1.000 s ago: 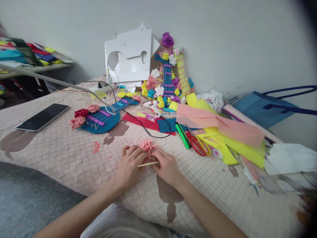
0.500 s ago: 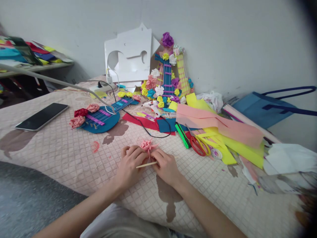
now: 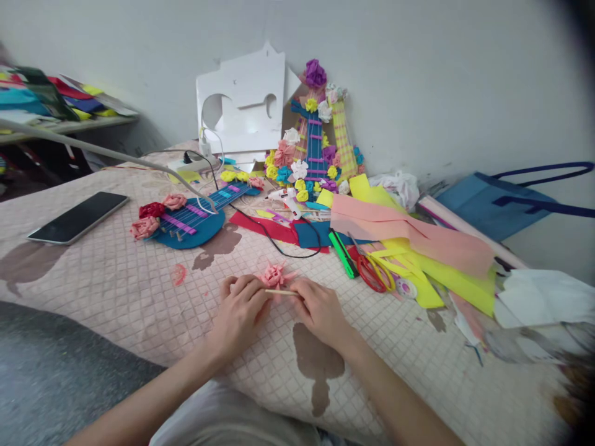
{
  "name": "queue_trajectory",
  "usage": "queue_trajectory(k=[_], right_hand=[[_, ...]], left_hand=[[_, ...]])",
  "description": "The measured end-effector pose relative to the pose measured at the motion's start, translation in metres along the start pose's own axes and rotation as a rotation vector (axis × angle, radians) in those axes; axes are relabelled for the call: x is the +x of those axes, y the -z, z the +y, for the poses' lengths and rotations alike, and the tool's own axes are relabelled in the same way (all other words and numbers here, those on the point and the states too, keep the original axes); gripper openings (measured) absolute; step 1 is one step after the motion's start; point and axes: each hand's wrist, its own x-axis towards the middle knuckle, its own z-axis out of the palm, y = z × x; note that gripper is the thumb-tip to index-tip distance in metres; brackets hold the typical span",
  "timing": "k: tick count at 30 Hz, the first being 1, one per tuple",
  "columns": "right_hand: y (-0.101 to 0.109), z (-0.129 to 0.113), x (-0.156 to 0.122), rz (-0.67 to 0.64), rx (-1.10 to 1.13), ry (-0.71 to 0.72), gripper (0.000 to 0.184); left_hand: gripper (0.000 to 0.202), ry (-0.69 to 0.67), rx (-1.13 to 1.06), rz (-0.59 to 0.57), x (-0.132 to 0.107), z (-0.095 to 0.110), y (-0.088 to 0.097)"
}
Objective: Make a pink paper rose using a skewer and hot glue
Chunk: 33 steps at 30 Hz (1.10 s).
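Note:
A pink crepe-paper flower (image 3: 275, 274) with pointed petals lies on the table just beyond my fingers. In front of it a thin wooden stick (image 3: 281, 292) runs roughly level between my two hands. My left hand (image 3: 239, 310) is closed, its fingertips at the stick's left end and close against the flower's left petals. At the other end my right hand (image 3: 321, 308) pinches the stick between thumb and fingers. A bit of pink paper shows just under the stick. The undersides of both hands are hidden.
A blue paper guitar (image 3: 193, 223) with roses and a phone (image 3: 79, 217) lie to the left. Beyond are a glue gun (image 3: 286, 199) with its cord and decorated guitars (image 3: 315, 145). Scissors (image 3: 372, 269), a green cutter (image 3: 343, 254) and pink paper (image 3: 409, 232) lie to the right.
The stick, earlier slanting below the flower with its left end free, now lies level and farther forward, reaching my left fingertips. My right hand has moved slightly right.

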Motion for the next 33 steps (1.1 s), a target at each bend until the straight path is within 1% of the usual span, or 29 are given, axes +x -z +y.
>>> queue_trajectory(k=[2, 5, 9, 13, 17, 22, 26, 29, 33], right_hand=[[0.001, 0.003, 0.000, -0.008, -0.064, -0.001, 0.018], [0.000, 0.007, 0.000, -0.048, -0.148, 0.008, 0.015], [0.000, 0.008, 0.001, -0.084, -0.182, 0.019, 0.014], [0.001, 0.011, 0.001, -0.074, -0.154, 0.030, 0.014], [0.006, 0.019, 0.000, -0.058, -0.118, 0.068, 0.018], [0.009, 0.031, 0.003, -0.104, -0.087, 0.181, 0.020], [0.006, 0.037, 0.009, -0.094, -0.029, 0.247, 0.019], [0.004, 0.039, 0.010, -0.078, -0.013, 0.253, 0.018], [0.002, 0.041, 0.009, -0.061, 0.004, 0.241, 0.017]], left_hand=[[0.011, 0.004, -0.011, -0.010, 0.000, 0.000, 0.001], [0.011, 0.020, -0.026, -0.019, 0.000, 0.001, 0.002], [0.009, 0.090, -0.022, -0.026, -0.003, 0.002, 0.001], [0.021, 0.152, 0.003, 0.008, -0.008, 0.004, -0.001], [0.032, 0.111, 0.020, 0.000, -0.004, 0.007, -0.002], [0.025, 0.045, 0.009, -0.015, 0.006, 0.010, -0.003], [0.029, 0.026, 0.008, -0.052, 0.009, 0.014, -0.008], [0.031, 0.029, 0.031, -0.057, 0.010, 0.019, -0.012], [0.027, 0.033, 0.082, -0.056, 0.013, 0.023, -0.016]])
